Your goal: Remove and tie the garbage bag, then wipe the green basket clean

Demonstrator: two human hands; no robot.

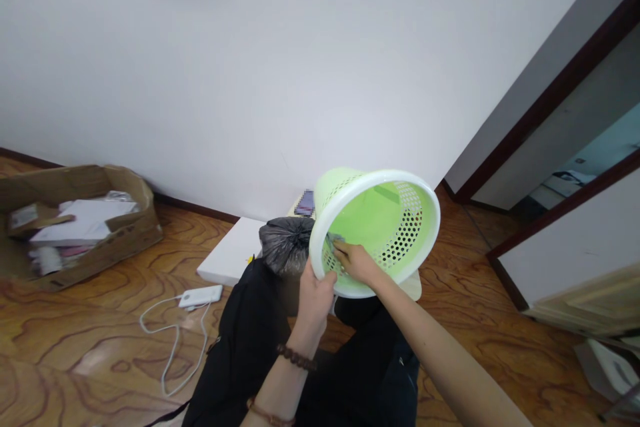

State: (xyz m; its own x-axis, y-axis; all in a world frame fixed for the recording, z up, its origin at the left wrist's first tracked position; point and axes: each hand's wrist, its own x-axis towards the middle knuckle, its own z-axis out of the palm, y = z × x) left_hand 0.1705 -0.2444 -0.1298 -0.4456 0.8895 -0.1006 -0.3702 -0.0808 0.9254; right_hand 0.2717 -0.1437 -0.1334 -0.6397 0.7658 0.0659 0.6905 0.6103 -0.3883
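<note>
A light green plastic wastebasket [370, 220] with a white rim and perforated sides lies tilted over my knees, its mouth facing me. My left hand [316, 293] is closed around the rim at the lower left. Reaching inside, my right hand [353, 260] presses a crumpled grey-blue cloth [334, 239] to the inner wall; the fingers are closed on it. A black plastic bag [286, 243], gathered at the top, sits just left of the basket, by my left thigh. Part of the basket's outside is hidden from me.
An open cardboard box [133, 233] holding white packages stands on the left by the wall. A flat white box [230, 250] lies nearer. A white power bank [201, 295] with a cable rests on the wooden floor. A phone [305, 203] is behind the bag. At right is a doorway.
</note>
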